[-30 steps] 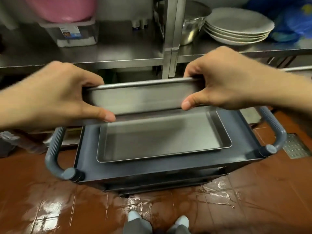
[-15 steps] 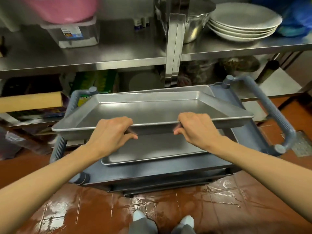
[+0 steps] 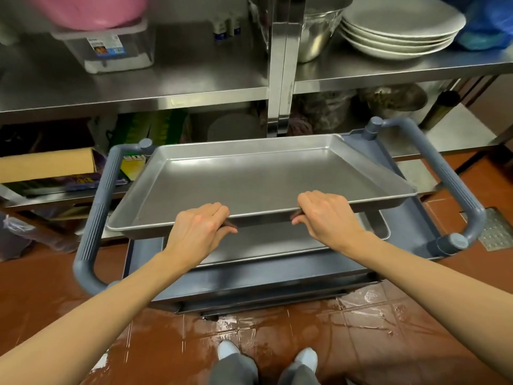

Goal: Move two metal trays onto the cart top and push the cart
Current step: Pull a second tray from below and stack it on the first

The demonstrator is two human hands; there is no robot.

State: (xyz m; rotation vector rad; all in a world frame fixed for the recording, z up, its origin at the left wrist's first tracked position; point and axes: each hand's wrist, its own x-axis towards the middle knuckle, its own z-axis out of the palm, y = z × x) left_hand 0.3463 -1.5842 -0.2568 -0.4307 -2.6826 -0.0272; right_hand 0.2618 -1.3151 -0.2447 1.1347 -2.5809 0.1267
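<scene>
A shallow metal tray hangs roughly level above the grey cart top. My left hand and my right hand both grip its near rim, fingers curled under the edge. A second metal tray lies flat on the cart top beneath it, mostly hidden by the held tray. The cart has a ribbed grey handle on the left and another on the right.
A steel shelf unit stands just behind the cart, with a post at its middle. On it sit white plates, a steel bowl, a plastic box. The brown tile floor is wet.
The held tray went from tilted up close to my face to level and low over the cart. My hands stretched forward and down with it, nearer the tray on the cart.
</scene>
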